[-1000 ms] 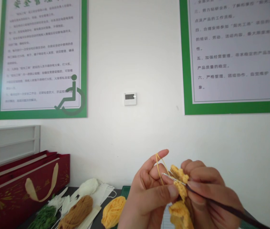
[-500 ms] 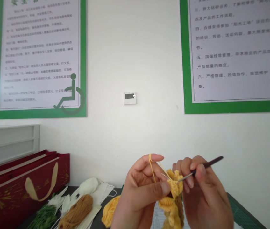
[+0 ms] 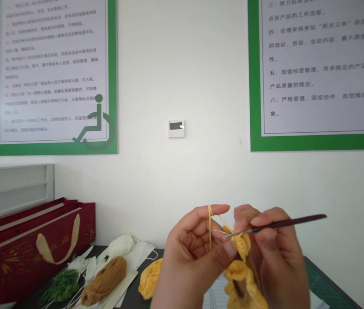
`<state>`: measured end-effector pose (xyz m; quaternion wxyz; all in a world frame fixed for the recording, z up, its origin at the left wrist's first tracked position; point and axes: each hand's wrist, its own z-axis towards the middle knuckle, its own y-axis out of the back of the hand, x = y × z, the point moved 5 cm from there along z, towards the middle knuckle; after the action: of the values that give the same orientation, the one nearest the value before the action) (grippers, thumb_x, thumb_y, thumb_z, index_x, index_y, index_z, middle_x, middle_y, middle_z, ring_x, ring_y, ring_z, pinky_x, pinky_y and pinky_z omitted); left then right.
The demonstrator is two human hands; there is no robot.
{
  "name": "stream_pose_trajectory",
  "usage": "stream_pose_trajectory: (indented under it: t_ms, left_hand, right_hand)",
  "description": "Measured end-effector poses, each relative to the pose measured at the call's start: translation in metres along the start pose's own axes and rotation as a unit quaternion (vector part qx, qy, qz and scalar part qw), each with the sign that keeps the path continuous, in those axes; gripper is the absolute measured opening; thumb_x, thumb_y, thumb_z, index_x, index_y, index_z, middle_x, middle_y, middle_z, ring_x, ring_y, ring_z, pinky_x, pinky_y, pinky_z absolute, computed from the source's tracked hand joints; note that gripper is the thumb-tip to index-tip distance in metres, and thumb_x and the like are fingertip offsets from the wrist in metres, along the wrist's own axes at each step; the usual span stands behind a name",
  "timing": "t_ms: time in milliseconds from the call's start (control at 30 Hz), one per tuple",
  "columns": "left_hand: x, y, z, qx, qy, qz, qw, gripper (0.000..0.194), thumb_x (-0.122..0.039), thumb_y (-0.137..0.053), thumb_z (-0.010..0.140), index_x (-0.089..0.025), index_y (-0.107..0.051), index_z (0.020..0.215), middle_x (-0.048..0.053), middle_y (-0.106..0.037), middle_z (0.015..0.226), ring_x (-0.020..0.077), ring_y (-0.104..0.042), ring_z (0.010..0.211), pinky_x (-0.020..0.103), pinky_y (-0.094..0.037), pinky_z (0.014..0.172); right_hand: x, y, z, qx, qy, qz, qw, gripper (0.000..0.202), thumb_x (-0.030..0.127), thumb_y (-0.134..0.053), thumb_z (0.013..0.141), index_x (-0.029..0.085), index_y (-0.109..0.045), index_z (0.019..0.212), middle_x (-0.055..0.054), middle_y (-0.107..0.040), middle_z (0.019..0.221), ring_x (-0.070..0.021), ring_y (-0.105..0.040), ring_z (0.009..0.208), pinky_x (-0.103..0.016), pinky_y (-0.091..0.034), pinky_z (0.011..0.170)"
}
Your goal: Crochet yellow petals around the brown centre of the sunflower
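Observation:
Yellow crochet work point(image 3: 241, 274) with ruffled edges hangs between my two hands, low in the head view. My left hand point(image 3: 198, 253) pinches its upper edge between thumb and fingers. A strand of yellow yarn point(image 3: 210, 227) loops over the raised left index finger and runs down to the stitches. My right hand point(image 3: 278, 249) is closed on a crochet hook point(image 3: 289, 222) with a dark handle. The hook's metal tip lies at the top stitches, close to my left thumb. Part of the work is hidden behind my fingers.
On the dark table lie a yellow yarn ball point(image 3: 150, 279), a brown skein point(image 3: 104, 281), white yarn point(image 3: 120, 245) and green yarn point(image 3: 60, 285). Red gift bags point(image 3: 43, 253) stand at left. A green cutting mat point(image 3: 325, 279) lies at right, and papers point(image 3: 216, 294) lie beneath my hands.
The hook has swung to a flatter angle, and its tip has shifted left. My right fingers have come closer to the left hand. The view has tilted slightly.

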<state>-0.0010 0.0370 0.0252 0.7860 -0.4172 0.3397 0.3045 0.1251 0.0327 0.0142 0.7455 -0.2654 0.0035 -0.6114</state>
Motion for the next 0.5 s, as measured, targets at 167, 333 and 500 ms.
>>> stream_pose_trajectory:
  t_ms: [167,333,500]
  left_hand:
    - [0.000,0.000,0.001,0.002,0.011,-0.005,1.000,0.036,-0.019,-0.095,0.069,-0.022,-0.083,0.103,0.000,-0.068,0.072,0.0095,-0.060,0.067,0.020,-0.046,0.067]
    - [0.000,0.003,0.000,0.002,0.004,0.000,1.000,0.035,-0.017,-0.093,0.071,-0.022,-0.083,0.104,0.001,-0.069,0.074,0.0106,-0.061,0.069,0.022,-0.046,0.069]
    - [0.000,0.002,0.000,0.005,0.007,0.006,1.000,0.033,-0.019,-0.092,0.072,-0.022,-0.083,0.104,0.000,-0.068,0.073,0.0103,-0.060,0.069,0.021,-0.045,0.067]
  right_hand:
    - [-0.009,0.001,0.003,0.016,-0.042,0.065,0.997,0.011,0.040,-0.059,0.101,0.030,-0.058,0.098,0.002,-0.066,0.080,-0.0172,-0.065,0.070,-0.034,-0.054,0.067]
    - [0.005,0.011,0.009,0.039,0.055,-0.032,0.997,0.009,0.036,-0.061,0.101,0.027,-0.060,0.098,0.001,-0.071,0.075,-0.0188,-0.062,0.078,-0.036,-0.050,0.076]
    - [0.019,0.015,0.011,0.068,0.126,-0.099,0.985,0.004,0.030,-0.060,0.102,0.026,-0.060,0.102,0.000,-0.078,0.081,-0.0210,-0.066,0.076,-0.044,-0.045,0.085]
